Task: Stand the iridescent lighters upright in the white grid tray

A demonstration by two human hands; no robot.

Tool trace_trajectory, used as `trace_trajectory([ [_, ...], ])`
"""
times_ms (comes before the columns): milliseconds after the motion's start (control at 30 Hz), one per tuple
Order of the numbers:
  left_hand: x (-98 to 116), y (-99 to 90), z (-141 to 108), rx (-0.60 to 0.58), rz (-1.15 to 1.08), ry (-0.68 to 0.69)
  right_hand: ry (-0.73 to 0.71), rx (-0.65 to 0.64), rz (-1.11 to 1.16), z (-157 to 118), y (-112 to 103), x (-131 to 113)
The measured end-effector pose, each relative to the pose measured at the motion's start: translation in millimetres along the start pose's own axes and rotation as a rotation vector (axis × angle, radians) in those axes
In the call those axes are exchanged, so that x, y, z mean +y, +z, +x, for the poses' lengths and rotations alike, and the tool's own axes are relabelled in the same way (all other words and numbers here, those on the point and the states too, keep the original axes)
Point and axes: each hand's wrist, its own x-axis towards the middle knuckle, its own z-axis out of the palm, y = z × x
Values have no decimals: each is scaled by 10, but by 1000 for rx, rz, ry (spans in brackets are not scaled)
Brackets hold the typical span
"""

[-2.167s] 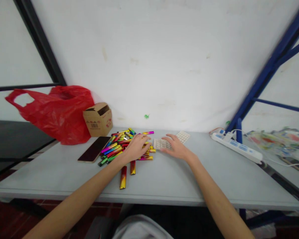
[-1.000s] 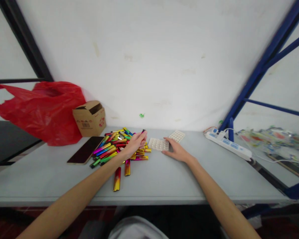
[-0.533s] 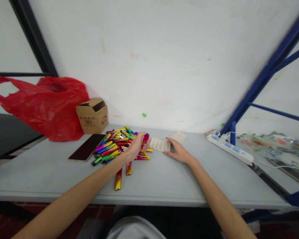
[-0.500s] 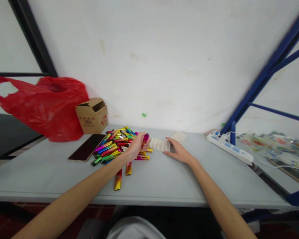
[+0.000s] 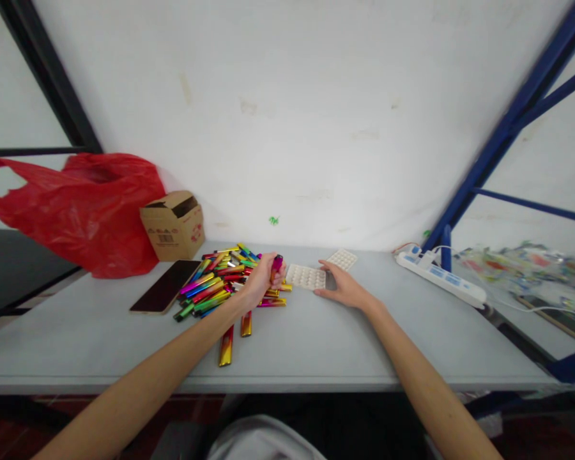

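My left hand point(image 5: 261, 281) is closed around a shiny purple lighter point(image 5: 276, 263), holding it upright with its dark top showing. Below and beside that hand lies a pile of metallic lighters point(image 5: 211, 291) in red, gold, green and blue. Two lighters lie apart toward the front edge, one of them a red-and-gold lighter point(image 5: 226, 347). My right hand point(image 5: 342, 289) rests at the right end of a white sheet with rows of raised dots point(image 5: 306, 277), thumb and fingers apart. Behind its fingertips lies a second dotted sheet point(image 5: 342, 259).
A dark-screened phone point(image 5: 165, 287) lies left of the pile. Behind it stand an open cardboard box point(image 5: 172, 227) and a red plastic bag point(image 5: 100, 217). A white power strip point(image 5: 441, 279) sits at the right, near a blue metal frame point(image 5: 489, 147).
The camera view has shifted slightly. My left hand still holds the purple lighter, and my right hand stays beside the dotted sheet.
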Motion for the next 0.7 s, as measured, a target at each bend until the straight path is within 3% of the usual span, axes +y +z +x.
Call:
trace_trajectory([
  [700,28,33,-5,46,59,1,30,0,32,-20,-34,75],
])
